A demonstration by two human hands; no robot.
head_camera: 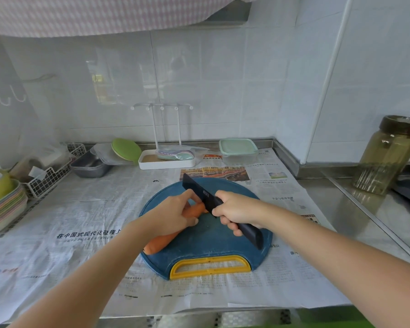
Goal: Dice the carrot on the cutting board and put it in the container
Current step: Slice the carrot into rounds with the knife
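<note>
Carrot (pixel 160 240) lies whole on the board (pixel 211 245), long axis running from thick end near-left to tip far-right. Left grip (pixel 173 215) covers the stretch toward the tip, fingers curled down on the carrot, pinning it. Right grip (pixel 237 210) is wrapped tight round the knife (pixel 195 188) handle. The blade crosses the carrot roughly square, just right of the left fingers. No cuts visible. Container (pixel 238 150), lid on, sits on the table (pixel 341 209) well behind the board. Likely next: first slice off the tip.
</note>
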